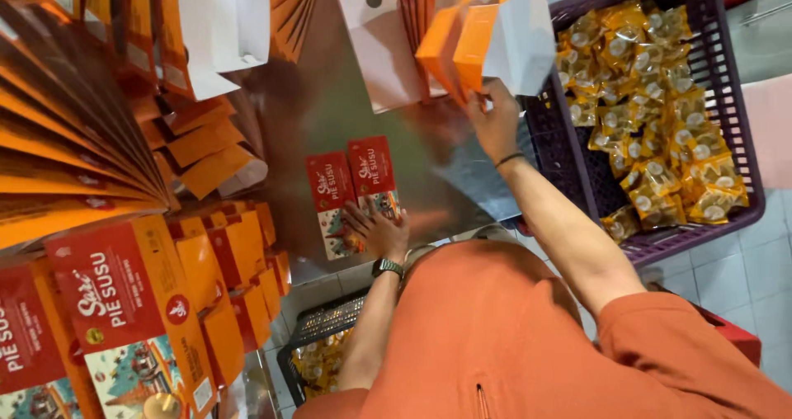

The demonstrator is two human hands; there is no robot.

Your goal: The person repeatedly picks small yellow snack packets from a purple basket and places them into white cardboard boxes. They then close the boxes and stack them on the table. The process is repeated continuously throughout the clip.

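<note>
My left hand [375, 231], with a watch on its wrist, lies flat with fingers spread on the lower ends of two red flat boxes [353, 184]. The boxes lie side by side on a shiny metal table [330, 105]. My right hand [495, 124] reaches farther out and grips the bottom of an orange-and-white folded carton [487, 44], held up above the table beside a second carton of the same kind. My orange sleeves and shirt fill the lower right of the view.
A purple plastic basket [742, 122] at the right holds several yellow wrapped pastries [652, 97]. Fanned stacks of orange and red flat cartons [107, 246] crowd the left. White cartons [379, 48] stand at the back. A black basket [318, 328] with yellow packets sits below the table edge.
</note>
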